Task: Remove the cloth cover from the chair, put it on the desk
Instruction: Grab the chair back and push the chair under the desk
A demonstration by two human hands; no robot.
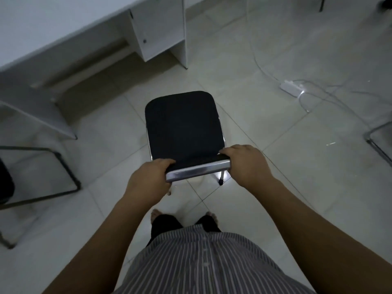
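So the chair (184,128) is seen from straight above and behind, standing on the pale tiled floor (265,145) right in front of the person's feet. The black cloth cover (182,122) is still stretched over it, dark and matte with rounded corners, pulled pretty smooth with no obvious wrinkles, though the light is dim so fine texture can't be made out. Along the near edge a shiny chrome bar (197,171) is exposed, with the black fabric sitting just above it. The left hand (146,179) is wrapped around the left end of that bar, its fingers (169,163) curled over the top onto the edge of the cloth. The right hand (248,164) is clamped on the right end the same way, fingers closed over the fabric edge. One chrome leg with a black foot (221,183) can be seen underneath. The white desk, its tabletop (53,24) bare where visible, is set well apart at the upper left. A white power strip (291,87) with cables is lying on the floor at the right.
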